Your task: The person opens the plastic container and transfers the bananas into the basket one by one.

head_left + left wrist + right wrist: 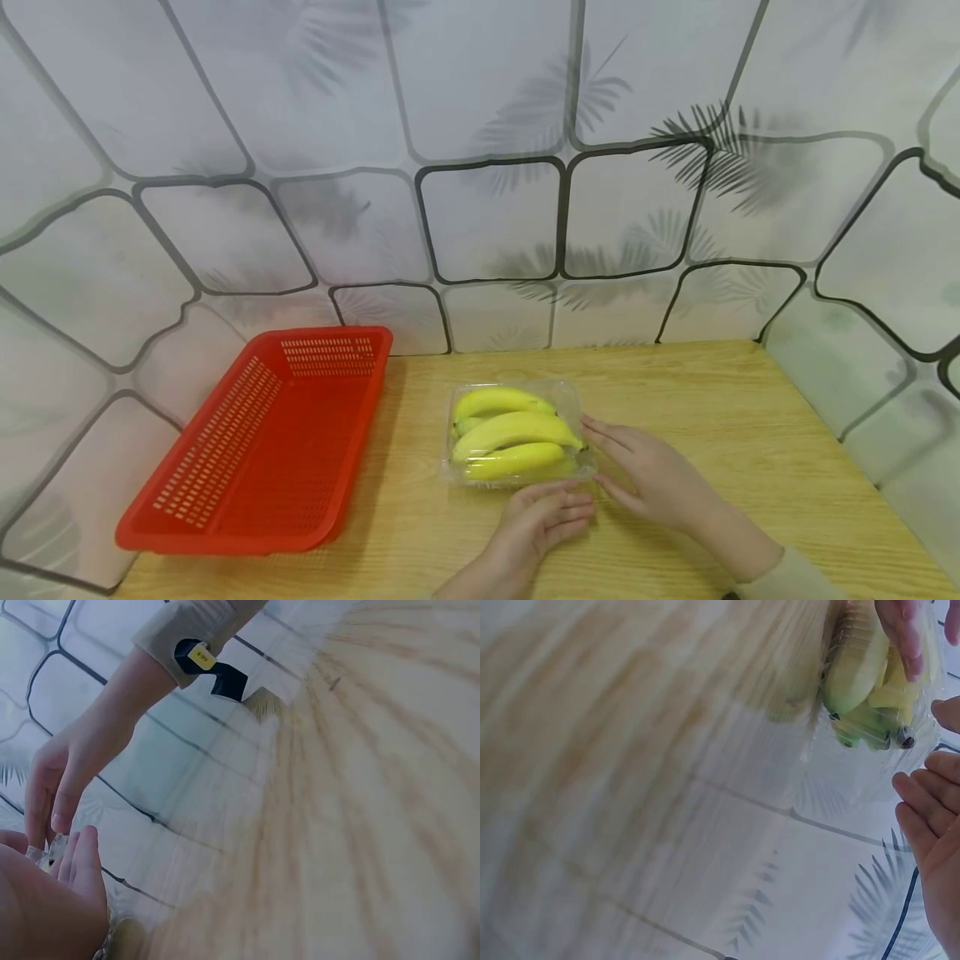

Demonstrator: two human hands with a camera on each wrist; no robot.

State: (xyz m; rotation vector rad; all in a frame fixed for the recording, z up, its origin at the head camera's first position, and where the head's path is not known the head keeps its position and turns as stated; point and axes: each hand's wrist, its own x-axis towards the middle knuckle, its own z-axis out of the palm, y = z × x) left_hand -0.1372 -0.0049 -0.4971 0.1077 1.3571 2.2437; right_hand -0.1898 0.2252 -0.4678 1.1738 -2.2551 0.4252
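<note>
- While the left hand [536, 521] lies loose along the near edge of the clear box [567, 395], fingers relaxed, nothing is gripped on that side.
- Over at the box's right edge, the right hand [652, 475] spreads thumb and fingers around the near corner without clenching; how firmly they touch, I can't tell.
- And there's the box, on the table [712, 392], to the right of the red basket [285, 450], bananas [517, 433] inside.
- Danger one: both hands crowd the near right portion, so a lift from there could leave the far left dipping and the bananas sliding.
- Danger two: the plastic looks thin and slick; a hard squeeze might buckle it, a light one might slip.
- Watch that lid! Whether it's latched doesn't show, and a loose one could pop open under a lopsided pull.
</note>
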